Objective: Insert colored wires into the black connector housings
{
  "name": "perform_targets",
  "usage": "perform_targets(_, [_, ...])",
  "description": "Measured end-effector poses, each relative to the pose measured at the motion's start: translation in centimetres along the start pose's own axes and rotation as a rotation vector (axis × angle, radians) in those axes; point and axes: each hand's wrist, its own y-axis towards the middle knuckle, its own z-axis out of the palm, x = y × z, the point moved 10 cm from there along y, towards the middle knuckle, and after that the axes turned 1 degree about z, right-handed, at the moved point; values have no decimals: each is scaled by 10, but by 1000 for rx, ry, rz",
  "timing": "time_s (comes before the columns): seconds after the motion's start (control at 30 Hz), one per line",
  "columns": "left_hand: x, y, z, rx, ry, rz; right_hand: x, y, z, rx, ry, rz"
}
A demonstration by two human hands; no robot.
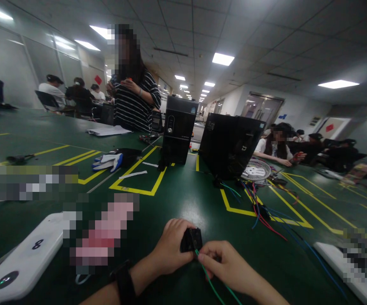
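My left hand (172, 245) grips a small black block-shaped part (190, 239) from its left side, thumb below and fingers over the top. My right hand (219, 260) is closed in a pinch on green wires (211, 284), right beside the block. The upper ends of the wires meet the block's near face; whether they are inside it I cannot tell. From the pinch the green wires run down toward the bottom edge of the view. A black band (124, 280) is on my left wrist.
Two black computer cases (179, 131) stand beyond my hands. Right of them are a white basket (257, 170) and loose coloured wires (259, 214). White-and-blue gloves (108, 162) and a white device (27, 256) lie left. A person in a striped top (135, 99) stands across the table.
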Motion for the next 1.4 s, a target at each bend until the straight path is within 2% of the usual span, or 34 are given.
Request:
perform_targets(0.3, [2, -1, 0, -23, -8, 3, -9, -1, 2, 53, 133, 126])
perform_targets(0.5, [3, 0, -2, -46, -3, -7, 3, -7, -7, -71, -72, -12])
perform_targets(0.73, [7, -1, -3, -51, -2, -42, 6, -13, -19, -276, -328, 45])
perform_targets(0.93, [9, 0, -1, -56, -12, -36, 25, -20, -9, -266, -413, -34])
perform_targets(1.2, [9, 0, -1, -54, -1, -31, 31, -24, 6, -259, -576, -98])
perform_targets(1.4, [10, -1, 0, -54, 2, -14, 26, -23, -17, -291, -628, -30])
